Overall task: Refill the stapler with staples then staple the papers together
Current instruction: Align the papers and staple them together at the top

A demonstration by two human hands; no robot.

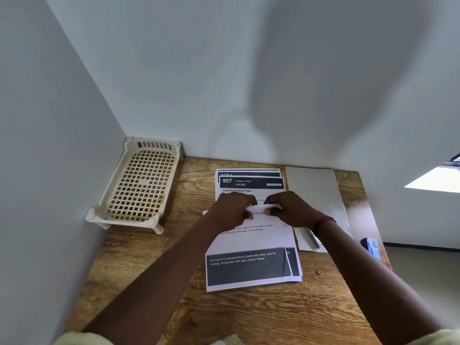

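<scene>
Over the middle of the papers [251, 245] I see a small white object [261, 208], left hand [232, 210] gripping its left end, right hand [291, 210] its right, fingers curled.

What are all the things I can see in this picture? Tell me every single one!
Brown wooden table: one, brown, against the white walls.
Cream plastic lattice rack: one, cream, table's back left corner.
Printed paper sheets: a few overlapping, white with dark grey bands, middle of the table.
Blank white sheet: one, white, right of the printed sheets.
Grey pen: one, grey, on the blank sheet.
Small blue box: one, blue, right table edge.
Small white object: one, white, held over the papers; too hidden to name.
Red wristband: one, red, right wrist.
Left hand: one, grips the white object.
Right hand: one, grips it too.
</scene>
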